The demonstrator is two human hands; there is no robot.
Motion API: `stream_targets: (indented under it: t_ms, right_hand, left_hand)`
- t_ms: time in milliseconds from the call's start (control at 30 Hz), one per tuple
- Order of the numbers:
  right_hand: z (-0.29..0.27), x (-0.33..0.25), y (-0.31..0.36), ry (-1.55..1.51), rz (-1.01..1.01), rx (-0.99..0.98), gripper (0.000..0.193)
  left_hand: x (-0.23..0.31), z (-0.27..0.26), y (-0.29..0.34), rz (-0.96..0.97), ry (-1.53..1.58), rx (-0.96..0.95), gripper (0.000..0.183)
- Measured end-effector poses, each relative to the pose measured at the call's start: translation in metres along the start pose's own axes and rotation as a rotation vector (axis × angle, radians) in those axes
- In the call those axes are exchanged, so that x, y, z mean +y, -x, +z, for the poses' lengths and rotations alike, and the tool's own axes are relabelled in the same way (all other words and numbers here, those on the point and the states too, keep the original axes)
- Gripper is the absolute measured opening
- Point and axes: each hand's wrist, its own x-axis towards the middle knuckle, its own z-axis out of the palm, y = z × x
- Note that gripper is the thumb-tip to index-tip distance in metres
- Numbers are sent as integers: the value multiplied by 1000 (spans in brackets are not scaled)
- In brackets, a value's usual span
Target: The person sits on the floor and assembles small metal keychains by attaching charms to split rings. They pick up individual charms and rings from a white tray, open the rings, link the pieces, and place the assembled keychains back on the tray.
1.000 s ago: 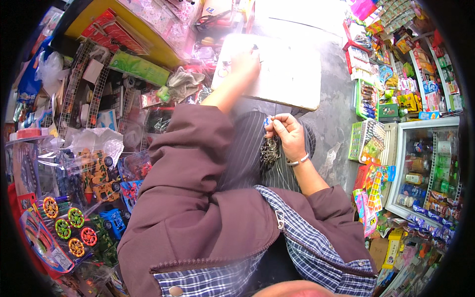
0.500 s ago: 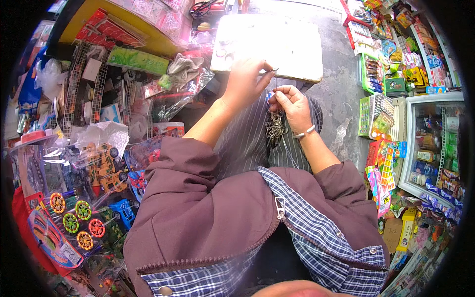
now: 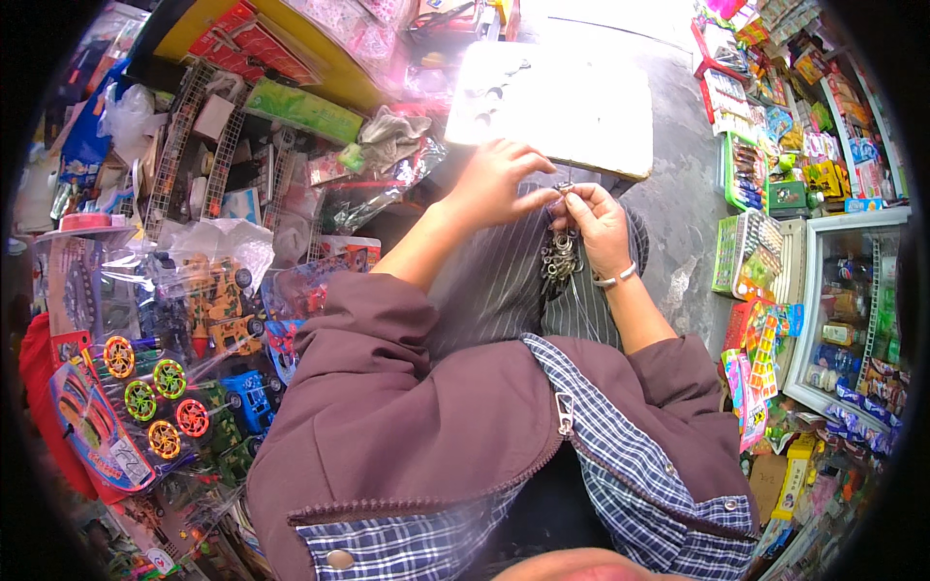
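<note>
A bunch of small bronze-coloured metal clasps point(image 3: 559, 259) hangs below my right hand point(image 3: 599, 225), strung on thin cord. The thumb and fingers of that hand are pinched at the top of the bunch. One small metal clasp point(image 3: 565, 187) sits at its fingertips. Just to the left, my left hand point(image 3: 496, 184) has its fingers apart, with the thumb tip close to the right fingertips and nothing visible in its grasp. Both hands are above my striped trousers point(image 3: 484, 300). Pale strands point(image 3: 586, 310) trail from the bunch over my lap.
A white-topped stool or small table point(image 3: 601, 116), washed out by glare, stands ahead with small dark pieces on it. Packaged toys point(image 3: 218, 310) and wire racks point(image 3: 218, 155) crowd the left. Snack packs point(image 3: 765, 358) and a glass-door fridge point(image 3: 843, 320) line the right.
My left fingers have parted from a pinch on a small piece near the stool edge. A clasp now shows at my right fingertips. The whole view has shifted slightly.
</note>
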Motion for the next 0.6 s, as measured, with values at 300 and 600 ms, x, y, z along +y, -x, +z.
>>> stream_targets:
  t_ms: [300, 600]
  right_hand:
    - [4, 2, 1, 86, -34, -52, 15]
    - [5, 0, 2, 96, -2, -72, 16]
  left_hand:
    - [-99, 10, -28, -475, -229, 153, 20]
    - [-136, 43, -92, -476, -347, -18, 30]
